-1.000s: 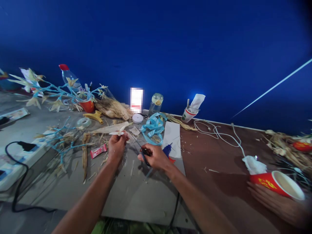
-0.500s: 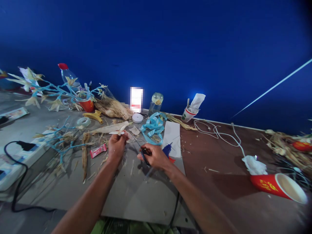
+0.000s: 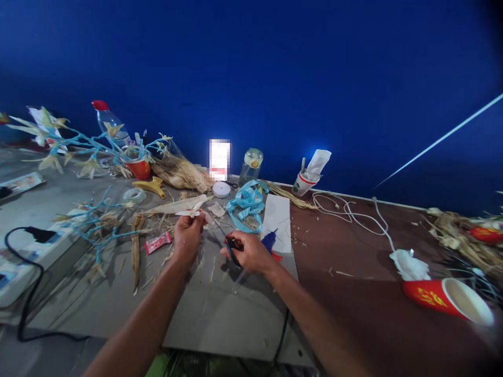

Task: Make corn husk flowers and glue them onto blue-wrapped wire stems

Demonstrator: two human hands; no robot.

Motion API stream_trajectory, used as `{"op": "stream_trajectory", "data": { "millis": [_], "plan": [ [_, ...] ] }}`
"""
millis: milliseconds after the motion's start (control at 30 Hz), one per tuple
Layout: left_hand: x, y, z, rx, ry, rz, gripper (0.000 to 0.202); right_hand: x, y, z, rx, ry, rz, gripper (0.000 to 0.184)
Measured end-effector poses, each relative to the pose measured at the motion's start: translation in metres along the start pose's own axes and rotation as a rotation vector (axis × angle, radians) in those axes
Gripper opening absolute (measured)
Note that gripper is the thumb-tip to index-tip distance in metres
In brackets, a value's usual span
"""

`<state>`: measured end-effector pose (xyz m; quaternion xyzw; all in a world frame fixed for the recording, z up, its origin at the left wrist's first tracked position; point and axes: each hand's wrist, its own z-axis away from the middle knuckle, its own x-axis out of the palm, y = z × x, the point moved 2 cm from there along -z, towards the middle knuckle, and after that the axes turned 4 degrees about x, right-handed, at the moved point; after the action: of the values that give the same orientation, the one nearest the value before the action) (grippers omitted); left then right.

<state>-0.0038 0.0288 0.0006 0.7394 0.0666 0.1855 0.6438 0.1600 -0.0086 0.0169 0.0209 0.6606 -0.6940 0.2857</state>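
My left hand [image 3: 187, 235] is closed, pinching a small pale flower of dried husk [image 3: 192, 211] whose petals stick out above the fingertips. Scissors with dark handles [image 3: 233, 251] are gripped in my right hand [image 3: 249, 252], their blades pointing up and left toward the flower. Between the hands there is a small gap, and the blade tips end near my left fingers. Beyond them lie a long pale husk strip [image 3: 176, 206] and a heap of light blue ribbon [image 3: 248, 205]. Just past my right hand is a blue glue gun [image 3: 269, 240], partly hidden.
Blue-wrapped branches with husk flowers [image 3: 90, 144] stand in a red cup [image 3: 139, 169] at the left. A white power strip [image 3: 58, 246] lies nearer. A glass jar [image 3: 250, 166] stands by the blue wall. On the right, a red paper cup [image 3: 428, 296] lies on its side.
Both hands keep nearly the same pose, with the flower and scissors still held. The whole view has shifted very slightly.
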Motion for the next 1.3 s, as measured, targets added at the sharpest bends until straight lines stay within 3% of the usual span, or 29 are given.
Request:
{"op": "stream_trajectory", "data": {
  "millis": [300, 533, 767, 900, 1033, 1167, 1300],
  "plan": [
    [0.0, 0.002, -0.001, 0.002, -0.003, 0.008, 0.023, 0.001, 0.005, -0.003, 0.005, -0.023, -0.049, 0.027],
    [-0.003, -0.002, -0.002, 0.027, 0.01, -0.026, 0.025, -0.005, 0.0, -0.002, 0.112, 0.053, -0.358, 0.034],
    [-0.001, -0.004, 0.0, -0.034, 0.028, -0.012, 0.031, -0.003, 0.003, -0.006, 0.121, 0.081, -0.323, 0.035],
    [0.004, -0.002, 0.004, -0.098, 0.008, 0.136, 0.033, -0.003, 0.01, -0.011, 0.161, 0.184, -0.137, 0.05],
    [0.009, 0.002, 0.009, -0.152, -0.03, 0.218, 0.034, -0.01, 0.001, -0.01, 0.193, 0.228, 0.257, 0.05],
    [0.013, 0.002, 0.015, -0.225, -0.057, 0.253, 0.036, -0.011, -0.01, -0.007, 0.131, 0.17, 0.632, 0.041],
    [0.016, 0.001, 0.02, -0.232, -0.052, 0.198, 0.033, -0.007, -0.014, -0.005, 0.09, 0.045, 0.839, 0.037]
  ]
}}
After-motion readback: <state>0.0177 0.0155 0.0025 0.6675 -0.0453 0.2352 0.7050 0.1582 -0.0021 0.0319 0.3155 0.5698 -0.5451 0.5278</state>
